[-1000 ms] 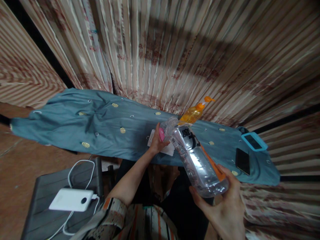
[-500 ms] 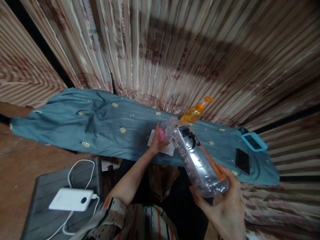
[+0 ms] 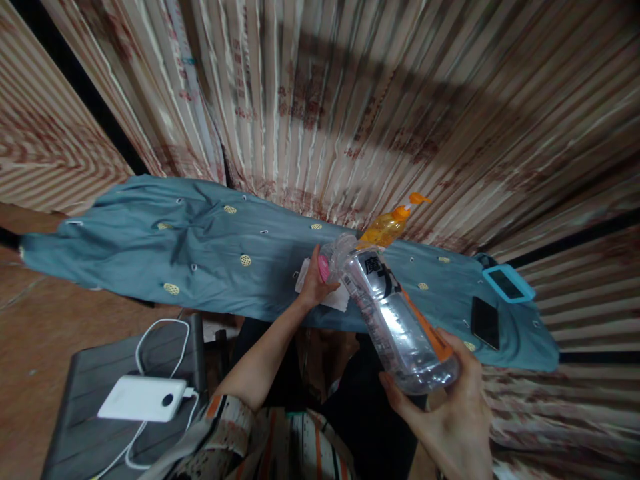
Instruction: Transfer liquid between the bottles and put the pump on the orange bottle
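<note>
A clear plastic bottle (image 3: 395, 320) with black lettering and an orange label strip is tilted in front of me, its base low at the right and its upper end toward the left. My right hand (image 3: 445, 407) grips it around the base. At its upper end, my left hand (image 3: 317, 280) is closed around a clear plastic piece with a pink part (image 3: 325, 267); whether this is joined to the bottle I cannot tell. Beneath my left hand lies a white paper (image 3: 337, 298). Just behind the bottle stands a yellow-orange pump bottle (image 3: 385, 228), partly hidden.
A teal patterned cloth (image 3: 210, 253) covers the long narrow table. At its right end lie a black phone (image 3: 485, 323) and a light-blue framed device (image 3: 509, 284). A white power bank (image 3: 143, 399) with cables rests on a grey stool (image 3: 85, 380). Striped curtains (image 3: 350, 100) hang behind.
</note>
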The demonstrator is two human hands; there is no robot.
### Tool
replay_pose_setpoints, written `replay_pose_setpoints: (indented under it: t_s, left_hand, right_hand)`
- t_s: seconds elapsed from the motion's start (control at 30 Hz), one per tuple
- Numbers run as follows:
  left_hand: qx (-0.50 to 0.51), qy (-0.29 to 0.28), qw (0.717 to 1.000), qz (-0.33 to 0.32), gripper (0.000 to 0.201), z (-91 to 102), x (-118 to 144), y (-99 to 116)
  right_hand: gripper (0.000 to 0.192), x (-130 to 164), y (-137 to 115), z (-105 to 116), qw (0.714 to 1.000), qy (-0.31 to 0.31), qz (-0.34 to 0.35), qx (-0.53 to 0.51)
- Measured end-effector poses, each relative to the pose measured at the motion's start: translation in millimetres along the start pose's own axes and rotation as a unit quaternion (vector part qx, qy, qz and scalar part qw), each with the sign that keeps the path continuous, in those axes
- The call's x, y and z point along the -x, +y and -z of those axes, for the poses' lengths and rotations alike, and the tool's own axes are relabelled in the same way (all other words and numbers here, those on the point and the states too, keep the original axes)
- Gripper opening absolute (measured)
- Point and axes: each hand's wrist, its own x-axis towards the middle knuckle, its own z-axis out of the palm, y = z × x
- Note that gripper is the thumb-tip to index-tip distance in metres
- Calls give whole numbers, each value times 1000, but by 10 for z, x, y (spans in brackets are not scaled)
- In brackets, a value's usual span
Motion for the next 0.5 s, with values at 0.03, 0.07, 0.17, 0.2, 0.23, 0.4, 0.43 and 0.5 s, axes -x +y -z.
replay_pose_setpoints:
  t_s: [0.03,0.07,0.17,0.2,0.23,0.4,0.43,0.5]
  left_hand:
    - [-5,-4,1000,-11,120,5,0,-16]
    - [-10,-6,1000,-20,121,9,0,-33]
    - [-15,-3,999,-32,121,13,-3,-73]
    - [-16,-2,999,-34,120,12,-3,-80]
    - [-17,-3,999,-36,119,10,-3,-85]
    - [-10,-2,999,-34,122,-4,-7,-83]
    - [-10,0,999,-33,122,-7,-8,-83]
    - [-12,3,999,-30,123,-10,-9,-86]
  right_hand:
    - [90,-3,-4,-1,1000,2,2,-1]
    - [89,-6,-7,-1,1000,2,3,-2]
    - [88,-7,-8,3,1000,3,3,-1]
    - [88,-6,-6,3,1000,4,5,-2]
    - [89,-4,-3,3,1000,4,6,-1]
    - [91,6,7,0,1000,2,7,-1]
    - [91,7,7,0,1000,2,4,-2]
    - [90,6,0,2,1000,3,-1,-3]
